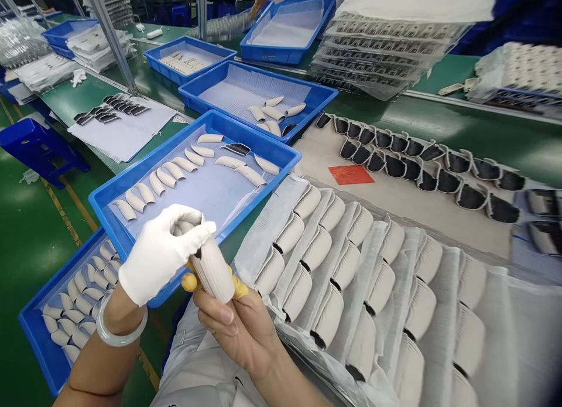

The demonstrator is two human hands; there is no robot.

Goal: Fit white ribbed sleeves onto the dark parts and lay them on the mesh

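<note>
A cream, ribbed, curved shell piece (213, 272) is held upright between my two hands, close to my body. My left hand (160, 249), in a white glove, has its thumb and fingers closed round the upper end. Lower down, my right hand (239, 322) grips the same piece from below, with yellow finger covers on some fingertips. Just beyond the hands, a blue tray (99, 199) holds several similar shell pieces (165, 177), one of them turned dark side up (237, 149). To the right, more shells (329, 313) stand in rows between strips of white sheeting (302, 284).
Dark-lined shells (397, 144) line the bench beside a red card (350, 174). Another blue tray of pieces (37, 337) sits low at left. More blue trays (193, 93) and stacked clear trays (377, 50) stand behind. A blue stool (39, 146) is on the floor.
</note>
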